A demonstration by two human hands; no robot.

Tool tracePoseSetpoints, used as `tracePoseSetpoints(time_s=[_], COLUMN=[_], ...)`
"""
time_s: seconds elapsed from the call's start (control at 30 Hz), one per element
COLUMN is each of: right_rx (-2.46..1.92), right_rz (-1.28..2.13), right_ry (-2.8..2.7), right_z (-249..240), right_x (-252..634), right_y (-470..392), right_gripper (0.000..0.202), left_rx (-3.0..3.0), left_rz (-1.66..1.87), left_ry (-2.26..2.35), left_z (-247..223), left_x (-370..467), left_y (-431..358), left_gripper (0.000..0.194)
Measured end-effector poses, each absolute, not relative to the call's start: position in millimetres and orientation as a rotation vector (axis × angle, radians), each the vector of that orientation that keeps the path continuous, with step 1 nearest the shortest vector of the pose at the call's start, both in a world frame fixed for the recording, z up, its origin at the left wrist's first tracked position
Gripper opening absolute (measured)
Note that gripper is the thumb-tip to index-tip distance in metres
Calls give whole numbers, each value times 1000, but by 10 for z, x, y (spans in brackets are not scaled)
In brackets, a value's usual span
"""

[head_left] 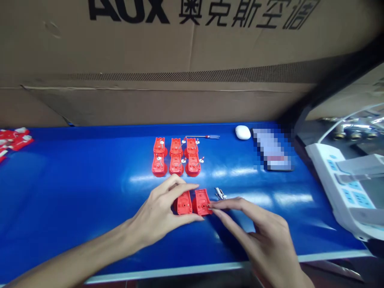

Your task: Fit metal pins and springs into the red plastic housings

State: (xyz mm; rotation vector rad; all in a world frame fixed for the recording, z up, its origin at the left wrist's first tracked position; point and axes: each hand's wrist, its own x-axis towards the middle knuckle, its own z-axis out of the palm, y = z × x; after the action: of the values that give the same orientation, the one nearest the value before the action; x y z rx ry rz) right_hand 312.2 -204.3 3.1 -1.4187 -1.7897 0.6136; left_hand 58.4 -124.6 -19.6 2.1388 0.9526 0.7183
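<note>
Two red plastic housings stand side by side near the middle of the blue table, their open hollow faces up. Around the left housing [184,203] my left hand [160,210] is curved, thumb below and fingers above, gripping it. My right hand [255,228] pinches at the right edge of the other housing [202,202]; a tiny part seems to be between thumb and forefinger, too small to name. Beyond my hands, several red housings [176,164] stand in two rows, with small white and metal pieces on them. Small metal parts [220,193] lie just above my right hand.
A screwdriver [212,137], a white rounded case [243,132] and a blurred phone-like object [273,150] lie at the back. Red and white pieces [15,141] lie far left. A white power strip [345,192] is at the right. Behind the blue table [90,180] stands cardboard [120,52].
</note>
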Motion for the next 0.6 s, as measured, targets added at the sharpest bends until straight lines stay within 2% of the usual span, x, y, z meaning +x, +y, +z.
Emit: tracePoseSetpoints(time_s=[0.3,0.6], right_rx=[-1414,-1396], right_rz=[508,508], right_ry=[-1772,-1822], right_z=[0,-1], right_x=[3076,3066], right_y=[-2080,-2049], right_gripper=[13,14], left_rx=[2087,2074], left_rz=[711,737], left_ry=[939,926], left_z=[-174,-133], left_x=[623,636], left_y=[-1284,-1315], left_gripper=[53,52])
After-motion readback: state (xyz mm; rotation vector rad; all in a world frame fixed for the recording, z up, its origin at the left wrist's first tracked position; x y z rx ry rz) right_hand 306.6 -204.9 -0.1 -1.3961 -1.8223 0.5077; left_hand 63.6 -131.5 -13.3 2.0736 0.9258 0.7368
